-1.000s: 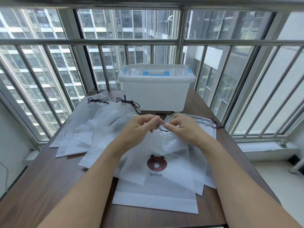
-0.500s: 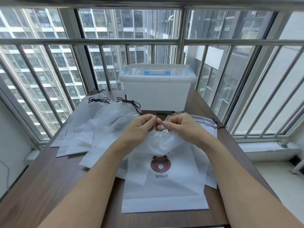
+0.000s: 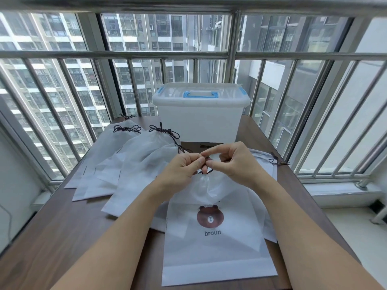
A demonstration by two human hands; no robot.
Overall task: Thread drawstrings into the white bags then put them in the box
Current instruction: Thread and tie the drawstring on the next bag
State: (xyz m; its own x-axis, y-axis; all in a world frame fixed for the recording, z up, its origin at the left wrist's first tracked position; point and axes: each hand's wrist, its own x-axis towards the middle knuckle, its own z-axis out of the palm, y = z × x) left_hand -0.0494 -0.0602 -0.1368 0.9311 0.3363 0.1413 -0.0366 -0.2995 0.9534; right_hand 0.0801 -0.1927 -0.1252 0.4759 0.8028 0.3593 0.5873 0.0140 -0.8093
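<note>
left hand: pinches drawstring | right hand: pinches same drawstring | bear bag: on table, gathered top lifted | box: lid on, behind

The near white bag bore a brown bear face; the far box was translucent white with blue clips.

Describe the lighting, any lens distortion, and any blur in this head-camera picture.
Head view: soft daylight through the railing, no harsh shadows on the table; wide-angle lens bows the bars outward at the edges; the left hand and right hand at the drawstring look slightly soft.
</note>
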